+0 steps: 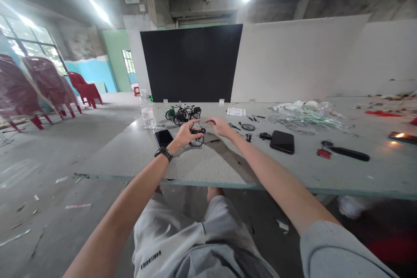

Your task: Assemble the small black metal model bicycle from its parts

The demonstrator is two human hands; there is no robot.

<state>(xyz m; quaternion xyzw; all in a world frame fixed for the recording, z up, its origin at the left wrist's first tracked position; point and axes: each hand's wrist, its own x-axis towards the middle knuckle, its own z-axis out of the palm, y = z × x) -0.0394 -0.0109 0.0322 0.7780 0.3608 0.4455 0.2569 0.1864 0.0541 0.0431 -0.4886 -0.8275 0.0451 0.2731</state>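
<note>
Item one: our left hand (pixel 186 134), a black wristwatch (pixel 164 153) on its wrist, is curled partly closed around the frame of a black miniature bicycle model (pixel 197 130). We hold the model upright just in from the near edge of the long grey tabletop (pixel 124 156), its lower wheel at or very near the surface. The grip appears to steady a slender frame that may not stand unaided.

Item two: our right hand (pixel 220 126) is open, fingers spread, and has hold of nothing. Its fingertips (pixel 208 121) lie just beside the model; we cannot tell whether they touch it.

Also on the tabletop: two assembled miniature bicycles (pixel 183 114) stand together near the far edge, apparently set back from the working area. A clear plastic water bottle (pixel 147 112) stands to their left. A black smartphone (pixel 163 137) lies just left of our left hand. A printed sheet (pixel 236 111), a small spoked wheel (pixel 248 127), and a black phone or case (pixel 282 142) lie to the right, the wheel within easy reach of our right hand. Farther right are a black-handled tool (pixel 350 153) and loose plastic wrapping (pixel 306 112).
</note>
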